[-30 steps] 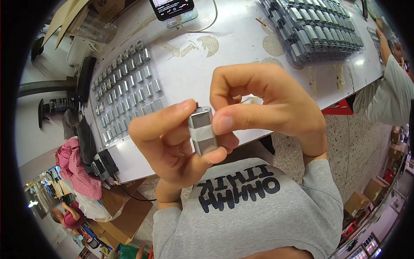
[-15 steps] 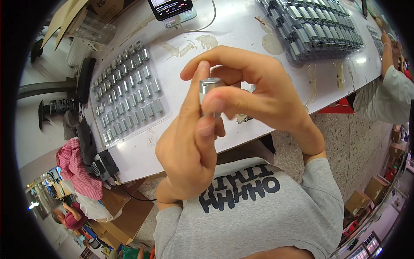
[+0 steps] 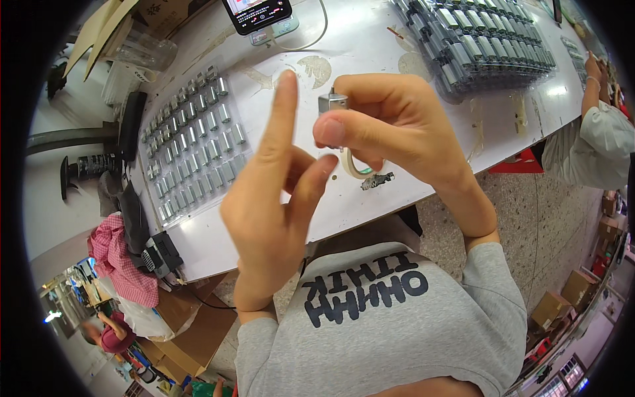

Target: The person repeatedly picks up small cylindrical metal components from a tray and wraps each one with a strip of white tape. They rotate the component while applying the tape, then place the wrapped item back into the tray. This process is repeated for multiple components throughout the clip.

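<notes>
Between the thumb and fingers of my right hand (image 3: 403,129) is a small silvery metal motor (image 3: 332,104), held upright with its thin shaft pointing up. My left hand (image 3: 261,205) is beside it, apart from the motor, with the index finger stretched upward and the thumb spread away; nothing is in it. Left of my hands, rows of similar silvery motors (image 3: 194,157) stand in a clear plastic tray on the white table (image 3: 205,248). Partly behind my right hand lies a pale tape roll (image 3: 354,167), next to a small dark piece (image 3: 378,180) I cannot make out.
Stacked clear trays full of motors (image 3: 486,49) stand at the far right. A phone (image 3: 258,14) on a stand with a white cable (image 3: 317,36) is at the far edge. A black and grey device (image 3: 161,253) sits at the left corner. Another person's arm (image 3: 593,79) shows at the right.
My left hand has let go of the motor and moved down and left. My right hand keeps the motor, now raised slightly. The tape roll and dark piece have come into fuller view.
</notes>
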Tool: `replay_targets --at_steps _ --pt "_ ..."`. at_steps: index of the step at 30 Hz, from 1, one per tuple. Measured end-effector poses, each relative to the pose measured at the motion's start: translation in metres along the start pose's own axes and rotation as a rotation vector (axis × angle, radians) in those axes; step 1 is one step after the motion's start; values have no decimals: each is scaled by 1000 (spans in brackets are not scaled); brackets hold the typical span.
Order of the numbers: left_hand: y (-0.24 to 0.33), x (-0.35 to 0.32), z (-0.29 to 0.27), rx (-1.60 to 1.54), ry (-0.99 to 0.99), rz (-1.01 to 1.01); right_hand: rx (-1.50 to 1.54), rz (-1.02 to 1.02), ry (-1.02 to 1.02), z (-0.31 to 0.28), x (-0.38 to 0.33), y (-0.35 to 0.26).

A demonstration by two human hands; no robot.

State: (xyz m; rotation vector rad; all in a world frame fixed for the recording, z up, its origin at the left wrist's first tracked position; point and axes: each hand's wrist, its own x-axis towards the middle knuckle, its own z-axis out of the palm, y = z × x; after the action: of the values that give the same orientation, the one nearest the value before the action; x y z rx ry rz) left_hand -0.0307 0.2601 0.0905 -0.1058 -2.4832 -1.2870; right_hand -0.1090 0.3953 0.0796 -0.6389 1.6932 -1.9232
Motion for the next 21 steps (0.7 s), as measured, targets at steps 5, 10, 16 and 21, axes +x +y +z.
replay_targets --at_steps 5,10,16,21 --pt "-2 17 -13 77 -66 295 -192 -73 -25 -2 -3 -3" --pt "-6 15 -15 74 -8 368 -104 2 -131 -2 -9 -16" --pt "-12 19 -22 176 -35 444 -136 -119 -92 -10 -15 -18" --pt "-5 16 -20 219 19 405 -38 71 -152 -11 -15 -30"
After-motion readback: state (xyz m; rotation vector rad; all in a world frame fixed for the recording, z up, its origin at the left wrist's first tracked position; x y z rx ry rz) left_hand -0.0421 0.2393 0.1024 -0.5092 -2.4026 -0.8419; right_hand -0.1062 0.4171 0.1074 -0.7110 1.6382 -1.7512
